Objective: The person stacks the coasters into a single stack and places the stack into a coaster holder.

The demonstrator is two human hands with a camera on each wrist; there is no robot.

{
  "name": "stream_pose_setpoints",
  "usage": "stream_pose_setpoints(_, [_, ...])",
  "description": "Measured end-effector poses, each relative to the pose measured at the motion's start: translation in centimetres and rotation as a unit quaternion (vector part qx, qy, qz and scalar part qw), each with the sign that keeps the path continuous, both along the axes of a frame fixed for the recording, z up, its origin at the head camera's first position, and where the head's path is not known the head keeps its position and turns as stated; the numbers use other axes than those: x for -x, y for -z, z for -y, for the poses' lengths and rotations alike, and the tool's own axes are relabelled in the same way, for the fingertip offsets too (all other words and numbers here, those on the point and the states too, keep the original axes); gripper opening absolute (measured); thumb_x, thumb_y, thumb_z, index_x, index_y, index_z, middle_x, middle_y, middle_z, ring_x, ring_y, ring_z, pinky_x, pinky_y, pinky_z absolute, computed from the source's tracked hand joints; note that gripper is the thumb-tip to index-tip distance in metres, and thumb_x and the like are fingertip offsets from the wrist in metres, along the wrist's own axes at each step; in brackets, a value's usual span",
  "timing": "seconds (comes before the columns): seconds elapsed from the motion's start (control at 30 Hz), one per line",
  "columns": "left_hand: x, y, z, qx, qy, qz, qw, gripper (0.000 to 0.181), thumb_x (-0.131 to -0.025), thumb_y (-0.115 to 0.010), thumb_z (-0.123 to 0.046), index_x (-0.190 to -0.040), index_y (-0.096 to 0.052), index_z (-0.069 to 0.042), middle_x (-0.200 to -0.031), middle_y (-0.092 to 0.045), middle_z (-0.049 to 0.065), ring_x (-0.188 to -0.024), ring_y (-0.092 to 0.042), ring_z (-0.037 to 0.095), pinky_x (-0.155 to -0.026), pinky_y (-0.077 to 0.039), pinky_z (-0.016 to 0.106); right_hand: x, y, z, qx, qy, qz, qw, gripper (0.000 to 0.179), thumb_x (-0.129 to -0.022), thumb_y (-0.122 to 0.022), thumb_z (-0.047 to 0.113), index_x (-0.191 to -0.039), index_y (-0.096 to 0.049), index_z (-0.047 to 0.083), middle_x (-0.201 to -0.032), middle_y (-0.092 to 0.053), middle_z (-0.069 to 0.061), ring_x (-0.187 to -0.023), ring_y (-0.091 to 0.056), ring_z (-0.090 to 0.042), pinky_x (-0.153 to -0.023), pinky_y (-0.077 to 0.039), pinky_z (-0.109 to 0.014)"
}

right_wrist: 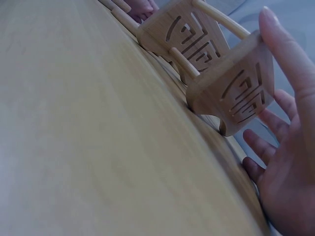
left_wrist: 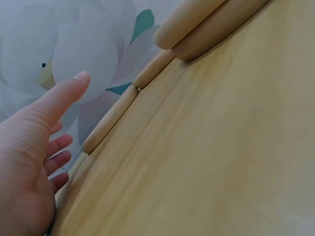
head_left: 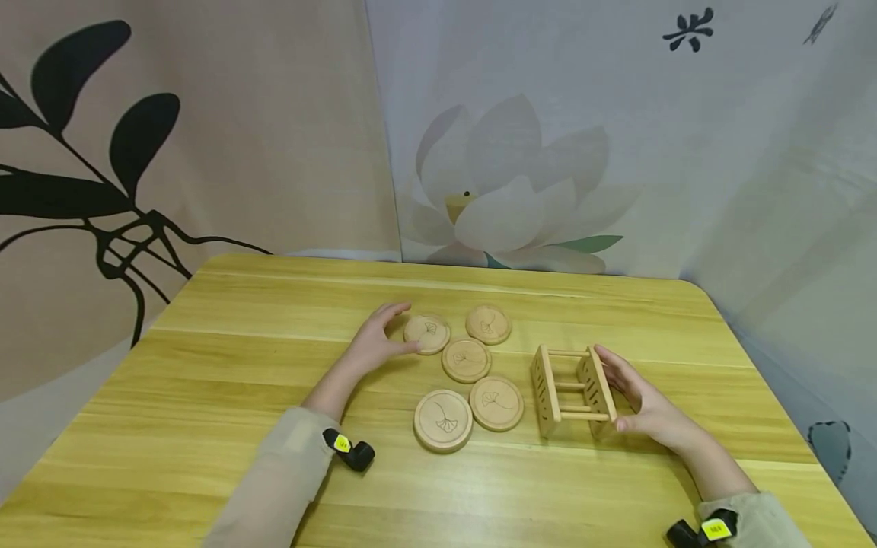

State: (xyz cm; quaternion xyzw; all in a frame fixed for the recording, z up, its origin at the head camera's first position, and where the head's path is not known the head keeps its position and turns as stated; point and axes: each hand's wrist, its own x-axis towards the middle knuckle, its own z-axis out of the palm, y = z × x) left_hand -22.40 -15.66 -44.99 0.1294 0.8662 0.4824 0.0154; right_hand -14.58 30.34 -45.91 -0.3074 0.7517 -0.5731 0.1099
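Several round wooden coasters, each marked with a ginkgo leaf, lie on the table. My left hand (head_left: 375,340) is spread beside the back-left coaster (head_left: 427,335), thumb near its front edge; in the left wrist view the thumb is raised and the fingers are loosely bent, holding nothing. The front-left coaster (head_left: 443,422) looks thicker, and the left wrist view shows two discs stacked there. To the right stands a small wooden coaster rack (head_left: 546,392) with slotted side panels joined by rods. My right hand (head_left: 644,407) curves loosely around its right panel (right_wrist: 236,88), thumb by the edge; firm contact is unclear.
Other coasters lie at the back right (head_left: 489,324), in the middle (head_left: 467,360) and at the front right (head_left: 496,403), between the left hand and the rack. The wooden table (head_left: 226,365) ends at a printed cloth backdrop (head_left: 329,129).
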Motion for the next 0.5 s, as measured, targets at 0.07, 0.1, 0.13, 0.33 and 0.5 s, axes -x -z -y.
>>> stream_pose_setpoints(0.07, [0.4,0.1,-0.1,0.008,0.003,0.000,1.0000,0.082,-0.075,-0.084,-0.025,-0.143,-0.043,-0.008,-0.145,-0.040,0.013,-0.132,-0.036,0.033,-0.108,-0.030,0.045,0.0,0.0,0.0,0.000,-0.001,0.000,1.0000,0.096,-0.086,-0.070,0.041,-0.155,-0.009,0.014,-0.156,-0.020,-0.010,-0.134,-0.030,-0.008,-0.102,-0.025,-0.015])
stream_pose_setpoints(0.1, [0.5,0.1,-0.2,0.011,0.004,0.002,0.9999,0.082,-0.074,-0.084,-0.025,-0.144,-0.043,-0.008,-0.145,-0.039,0.013,-0.133,-0.035,0.033,-0.108,-0.030,0.044,0.0,0.0,0.0,0.000,-0.001,0.001,1.0000,0.096,-0.086,-0.071,0.041,-0.155,-0.009,0.015,-0.156,-0.020,-0.011,-0.134,-0.030,-0.008,-0.102,-0.025,-0.016])
stream_pose_setpoints(0.13, [0.6,0.1,-0.2,0.015,0.004,0.003,0.9999,0.083,-0.074,-0.084,-0.026,-0.144,-0.042,-0.009,-0.146,-0.038,0.013,-0.133,-0.035,0.032,-0.108,-0.029,0.044,0.0,0.0,0.0,0.000,-0.002,0.001,1.0000,0.096,-0.086,-0.071,0.041,-0.155,-0.009,0.014,-0.156,-0.020,-0.011,-0.134,-0.030,-0.008,-0.102,-0.025,-0.016])
stream_pose_setpoints(0.33, [1.1,0.2,-0.4,0.052,0.026,-0.002,0.9983,0.086,-0.072,-0.085,-0.031,-0.144,-0.043,-0.009,-0.147,-0.038,0.012,-0.135,-0.031,0.032,-0.110,-0.026,0.046,0.0,-0.2,0.1,0.003,-0.004,0.001,1.0000,0.096,-0.086,-0.070,0.042,-0.155,-0.009,0.014,-0.156,-0.019,-0.012,-0.134,-0.030,-0.009,-0.102,-0.026,-0.016])
stream_pose_setpoints(0.5, [1.2,0.4,-0.4,0.084,0.046,-0.015,0.9953,0.089,-0.070,-0.086,-0.035,-0.144,-0.043,-0.009,-0.147,-0.039,0.011,-0.136,-0.029,0.032,-0.110,-0.023,0.050,0.0,-0.2,0.1,0.003,-0.004,0.001,1.0000,0.096,-0.086,-0.070,0.041,-0.155,-0.009,0.014,-0.157,-0.018,-0.011,-0.134,-0.029,-0.008,-0.102,-0.025,-0.016])
